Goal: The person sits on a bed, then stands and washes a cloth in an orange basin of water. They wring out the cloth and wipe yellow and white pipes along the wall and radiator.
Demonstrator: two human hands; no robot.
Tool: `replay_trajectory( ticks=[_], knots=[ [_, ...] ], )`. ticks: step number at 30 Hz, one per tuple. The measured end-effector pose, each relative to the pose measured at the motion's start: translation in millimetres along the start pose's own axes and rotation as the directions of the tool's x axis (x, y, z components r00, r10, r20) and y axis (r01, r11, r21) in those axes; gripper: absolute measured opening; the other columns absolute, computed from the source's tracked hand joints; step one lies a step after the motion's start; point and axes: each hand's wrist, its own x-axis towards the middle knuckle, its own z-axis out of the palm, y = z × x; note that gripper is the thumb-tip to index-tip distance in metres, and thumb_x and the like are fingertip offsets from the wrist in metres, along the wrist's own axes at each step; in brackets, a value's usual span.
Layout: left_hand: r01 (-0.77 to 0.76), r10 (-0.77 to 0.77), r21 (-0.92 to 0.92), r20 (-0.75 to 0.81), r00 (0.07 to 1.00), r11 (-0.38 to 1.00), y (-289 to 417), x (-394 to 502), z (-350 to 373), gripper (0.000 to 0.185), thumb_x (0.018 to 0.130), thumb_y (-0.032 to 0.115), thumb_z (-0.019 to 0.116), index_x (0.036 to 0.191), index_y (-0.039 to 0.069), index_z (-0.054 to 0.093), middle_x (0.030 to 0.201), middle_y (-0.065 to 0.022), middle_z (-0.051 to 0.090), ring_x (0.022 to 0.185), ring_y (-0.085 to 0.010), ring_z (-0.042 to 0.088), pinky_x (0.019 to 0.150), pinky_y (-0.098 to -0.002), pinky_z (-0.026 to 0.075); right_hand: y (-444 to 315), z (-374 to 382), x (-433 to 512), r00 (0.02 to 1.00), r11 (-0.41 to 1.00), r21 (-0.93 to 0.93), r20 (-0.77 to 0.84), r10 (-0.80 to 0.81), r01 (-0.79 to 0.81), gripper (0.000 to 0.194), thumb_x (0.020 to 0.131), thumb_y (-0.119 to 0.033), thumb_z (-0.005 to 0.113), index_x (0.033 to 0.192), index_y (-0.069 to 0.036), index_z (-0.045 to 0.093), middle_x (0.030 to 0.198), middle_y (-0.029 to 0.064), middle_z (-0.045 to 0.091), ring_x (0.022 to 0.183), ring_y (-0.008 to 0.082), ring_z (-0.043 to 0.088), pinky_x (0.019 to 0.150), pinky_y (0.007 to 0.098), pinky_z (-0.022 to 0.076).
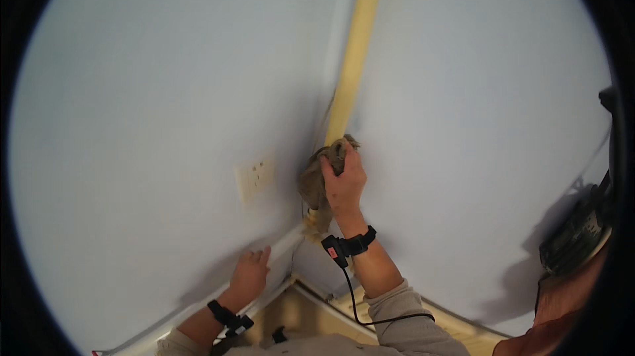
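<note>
Near the corner of two pale walls, my right hand (345, 182) grips a crumpled brown cloth (312, 182) and presses it around a yellow pipe or strip (353, 58) that runs up along the corner. The cloth hides part of the yellow piece, and a loose end hangs below it. My left hand (250, 274), lower and to the left, rests at or close to the left wall above the baseboard, with no object visible in it. Each wrist wears a black strapped device; a cable runs from the right one.
A white wall outlet (255, 177) is on the left wall. White trim (283, 249) meets the corner low down, above a tan floor (290, 311). At the far right are a dark object (570, 244) and reddish-brown material (560, 301).
</note>
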Motion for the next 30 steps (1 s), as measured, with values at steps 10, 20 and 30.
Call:
replay_trajectory(
  ticks=[10, 20, 30],
  knots=[
    [0.011, -0.01, -0.028, 0.03, 1.0, 1.0, -34.8, 14.0, -22.3, 0.058, 0.08, 0.009, 0.067, 0.134, -0.002, 0.046, 0.112, -0.0169, 0.059, 0.102, -0.033, 0.054, 0.091, -0.0416, 0.044, 43.5, -34.7, -121.6, 0.908, 0.937, -0.039, 0.236, 0.345, -0.346, 0.05, 0.075, -0.01, 0.07, 0.123, -0.011, 0.059, 0.1, 0.0141, 0.068, 0.09, 0.0338, 0.066, 0.077, 0.0401, 0.0532],
    [0.01, -0.009, -0.047, 0.028, 1.0, 0.999, -32.4, 14.1, -23.3, 0.058, 0.08, 0.009, 0.067, 0.133, -0.003, 0.046, 0.112, -0.0164, 0.058, 0.102, -0.0319, 0.053, 0.092, -0.0405, 0.044, 83.3, -7.8, -210.2, 0.771, 0.871, -0.467, 0.608, 0.19, 0.153, 0.06, 0.071, -0.013, 0.072, 0.127, -0.008, 0.052, 0.112, 0.0145, 0.058, 0.109, 0.0347, 0.052, 0.09, 0.0438, 0.045],
    [-0.013, 0.014, -0.017, 0.064, 0.998, 1.0, -32.5, 15.4, -21.4, 0.059, 0.082, 0.01, 0.065, 0.135, -0.005, 0.044, 0.115, -0.017, 0.058, 0.103, -0.0319, 0.053, 0.094, -0.0408, 0.042, 100.0, 27.1, -209.1, 0.735, 0.862, -0.494, 0.626, 0.26, 0.116, 0.054, 0.071, -0.022, 0.077, 0.115, -0.002, 0.055, 0.095, 0.0118, 0.063, 0.09, 0.0307, 0.058, 0.085, 0.0432, 0.0445]
  ],
)
